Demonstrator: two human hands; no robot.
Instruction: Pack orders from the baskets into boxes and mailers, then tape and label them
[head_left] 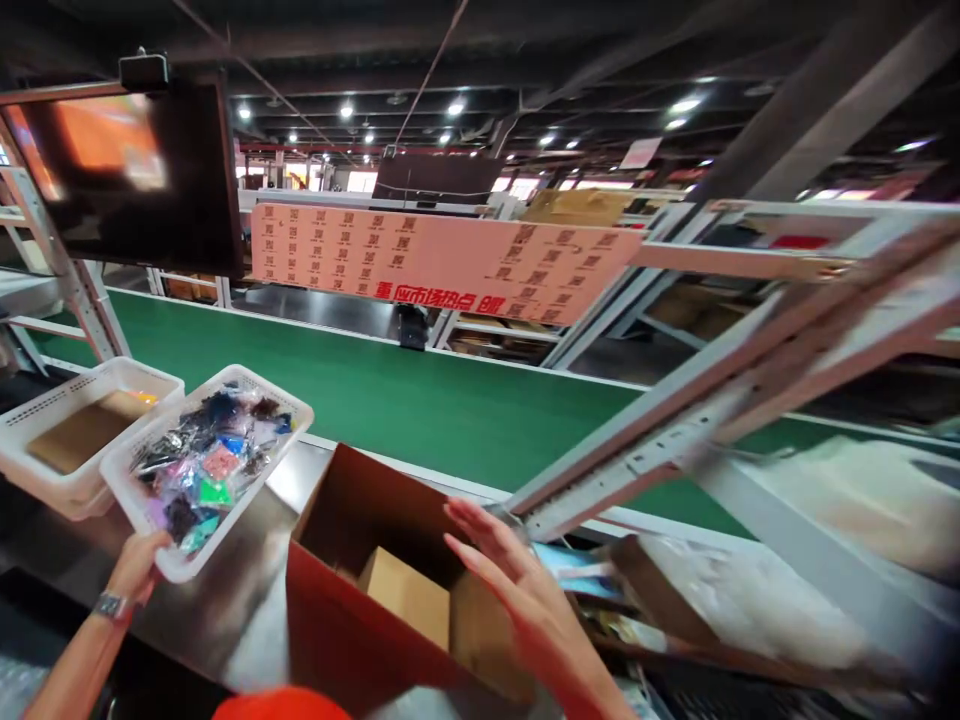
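The left hand (135, 568) is curled around the near corner of a white basket (247, 500). There is a watch (112, 605) on that wrist. The basket is full of little shiny bags (217, 470), with black, blue, pink and green ones in the mix. It is at the left part of the metal counter (225, 600), near the far edge. It looks tipped, and one cannot tell if it rests on anything. Just to its left is another white basket (45, 485), with a flat brown piece (82, 430) inside.

The right hand (517, 580) is wide open, with its fingers straight, and no thing can be seen in it. It is over the right side of a big brown box (345, 630); one cannot tell if they touch. The big box is open on top, near the counter's far edge, and a smaller box (409, 595) sits in it. A long green belt (375, 400) runs past that edge.
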